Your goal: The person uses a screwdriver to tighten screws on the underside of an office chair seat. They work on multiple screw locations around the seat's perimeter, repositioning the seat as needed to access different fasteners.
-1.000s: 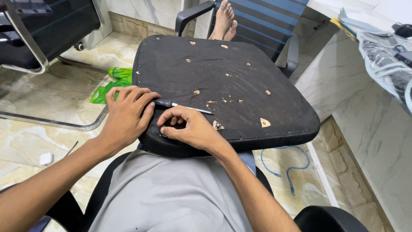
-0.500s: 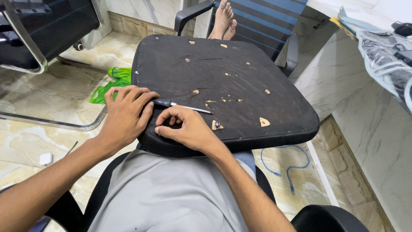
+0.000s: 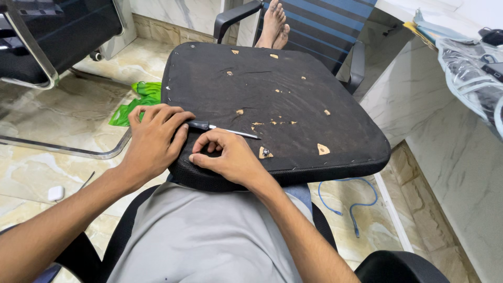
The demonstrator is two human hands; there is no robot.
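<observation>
Left hand (image 3: 154, 139) fingers closed around screwdriver (image 3: 222, 129), right hand (image 3: 230, 157) fingers curled (holding nothing visible) on black seat base (image 3: 293, 73)

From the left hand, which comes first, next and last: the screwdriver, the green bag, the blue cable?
Measured from the left hand:
1. Screwdriver: under its fingers, on the black seat pad.
2. Green bag: on the floor, just beyond the hand.
3. Blue cable: floor, far right.

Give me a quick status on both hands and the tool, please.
Left hand closed on screwdriver handle. Right hand flat on seat pad, fingers curled. Nothing blocking.
</observation>
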